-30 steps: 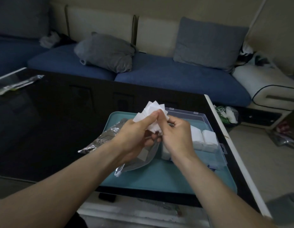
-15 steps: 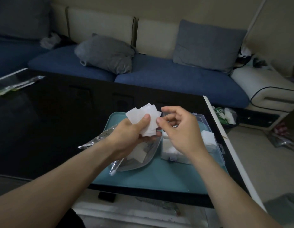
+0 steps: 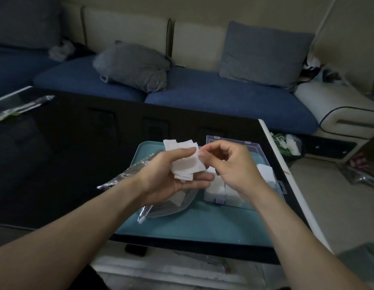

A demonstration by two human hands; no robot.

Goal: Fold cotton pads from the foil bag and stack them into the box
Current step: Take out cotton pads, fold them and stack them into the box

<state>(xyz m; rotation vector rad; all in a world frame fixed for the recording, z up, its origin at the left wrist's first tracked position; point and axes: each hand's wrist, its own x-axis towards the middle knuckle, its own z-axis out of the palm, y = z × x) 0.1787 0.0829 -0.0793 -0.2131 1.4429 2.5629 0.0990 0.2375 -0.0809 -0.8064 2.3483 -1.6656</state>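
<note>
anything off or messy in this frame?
Only the cotton pads the left hand holds: fanned unevenly, corners jutting. The right hand pinches at their edge. Pads in the box sit neatly stacked.

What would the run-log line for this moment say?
left hand: holds white cotton pads | right hand: pinches top pad's edge | clear plastic box: open, partly filled

teal tray (image 3: 203, 229) on black table (image 3: 56, 164) | blue sofa (image 3: 203, 95) | grey cushions (image 3: 133, 65)

Both forearms reach forward, left hand (image 3: 167, 174) palm-up with thumb pressed down, right hand (image 3: 230, 164) fingers curled in a pinching grip.
</note>
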